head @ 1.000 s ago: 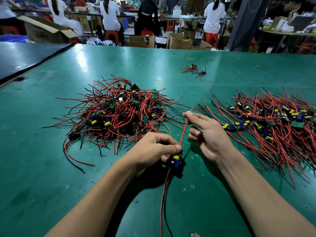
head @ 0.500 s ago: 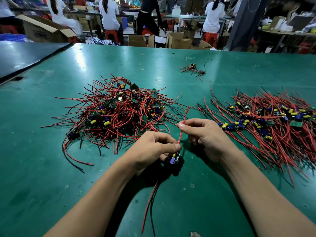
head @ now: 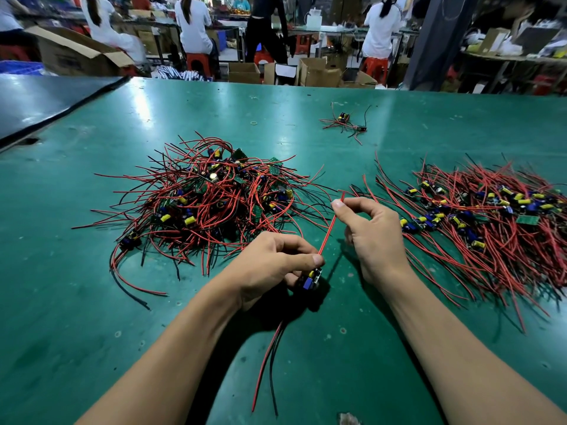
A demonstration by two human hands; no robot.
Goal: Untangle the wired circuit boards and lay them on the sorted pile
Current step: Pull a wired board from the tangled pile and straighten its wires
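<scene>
My left hand point(head: 276, 265) grips a small circuit board point(head: 311, 279) with blue and yellow parts, held just above the green table point(head: 92, 302). A red and a black wire point(head: 267, 360) hang from the board toward me. Another red wire point(head: 331, 223) runs up from the board to my right hand point(head: 374, 234), which pinches it near its tip between thumb and forefinger. The tangled pile of boards and red and black wires point(head: 208, 197) lies beyond my left hand. The sorted pile point(head: 491, 216), with wires combed in one direction, lies to the right of my right hand.
A small stray bundle of wired boards point(head: 345, 122) lies farther back on the table, with a rubber band point(head: 253, 122) to its left. A dark table point(head: 36, 99) adjoins at the left. Several people sit at benches behind, among cardboard boxes point(head: 316, 75).
My right hand has slid along the red wire and straightened it, now pinching near its tip. The wires hanging below the board swung slightly left. My left hand stayed on the board.
</scene>
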